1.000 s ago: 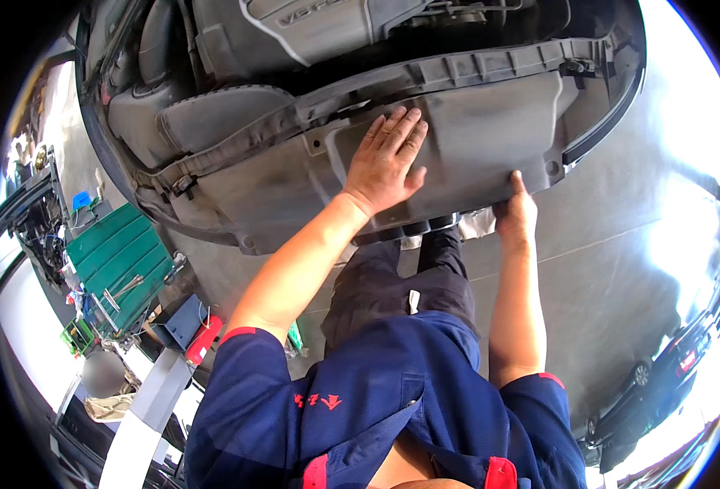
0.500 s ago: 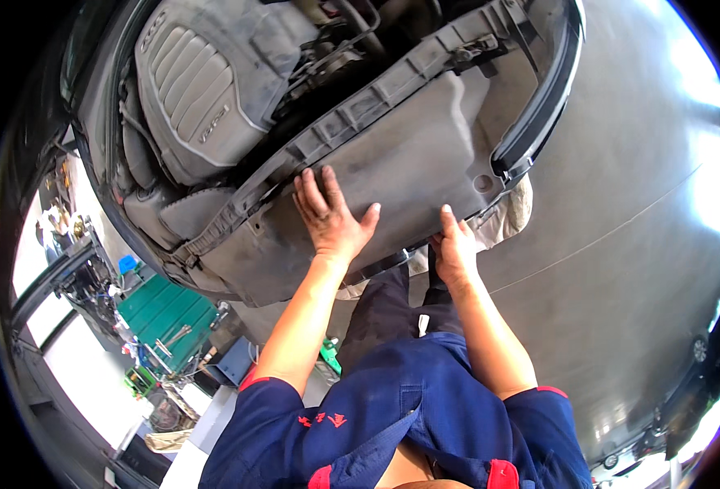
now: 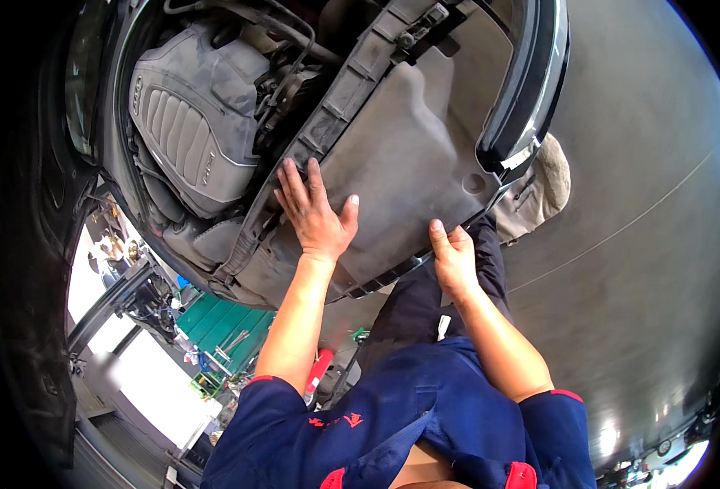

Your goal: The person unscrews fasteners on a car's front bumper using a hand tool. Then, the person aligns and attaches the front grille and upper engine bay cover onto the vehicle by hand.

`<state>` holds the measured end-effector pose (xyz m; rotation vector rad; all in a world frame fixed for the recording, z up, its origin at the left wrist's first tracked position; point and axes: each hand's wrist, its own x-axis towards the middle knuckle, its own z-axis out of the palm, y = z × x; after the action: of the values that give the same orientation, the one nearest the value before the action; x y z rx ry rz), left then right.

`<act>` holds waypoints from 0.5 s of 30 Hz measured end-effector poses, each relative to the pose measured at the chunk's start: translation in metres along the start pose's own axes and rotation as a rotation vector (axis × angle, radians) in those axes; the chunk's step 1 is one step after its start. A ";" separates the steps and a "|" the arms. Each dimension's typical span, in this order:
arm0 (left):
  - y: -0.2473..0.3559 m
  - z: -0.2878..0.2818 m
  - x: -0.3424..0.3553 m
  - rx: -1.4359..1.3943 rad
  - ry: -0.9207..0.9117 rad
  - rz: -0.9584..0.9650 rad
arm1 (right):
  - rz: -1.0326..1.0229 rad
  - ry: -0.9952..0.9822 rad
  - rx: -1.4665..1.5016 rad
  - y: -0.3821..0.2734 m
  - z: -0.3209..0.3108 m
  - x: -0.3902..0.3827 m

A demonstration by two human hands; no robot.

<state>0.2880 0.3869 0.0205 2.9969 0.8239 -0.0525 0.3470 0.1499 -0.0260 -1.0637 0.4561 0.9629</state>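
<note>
A large dark plastic cover panel [image 3: 388, 155] lies across the front of an open engine bay, dusty and gently moulded. My left hand [image 3: 315, 216] rests palm down on it, fingers spread, with the fingertips at the ribbed crossmember [image 3: 347, 85]. At the panel's front edge, my right hand [image 3: 455, 257] is closed, its thumb on top and the other fingers curled down out of sight. Just beyond that hand is a round recess [image 3: 473, 183] in the panel. Past the crossmember sits the grey engine cover [image 3: 184, 130].
The curved bumper end [image 3: 531, 90] borders the panel on the right. Below it a pale cloth-like cover [image 3: 543, 191] shows above the grey floor [image 3: 620, 179]. At the lower left stand a green-topped workbench [image 3: 225, 330] with tools and a red cylinder [image 3: 319, 368].
The view has turned, so the car's front sits further left and is more steeply angled. My left fingertips now reach the crossmember; my right hand stays at the panel's front edge.
</note>
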 end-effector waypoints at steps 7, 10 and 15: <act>-0.003 0.009 0.004 0.024 0.020 0.043 | -0.038 -0.024 -0.044 -0.001 -0.001 0.004; -0.002 0.011 0.003 0.041 0.028 0.044 | -0.048 -0.023 -0.069 0.000 -0.003 0.006; -0.004 0.010 0.002 0.055 0.042 0.052 | -0.031 -0.027 -0.051 -0.003 0.001 0.006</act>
<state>0.2876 0.3907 0.0102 3.0795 0.7607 -0.0116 0.3530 0.1529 -0.0282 -1.0991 0.3942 0.9647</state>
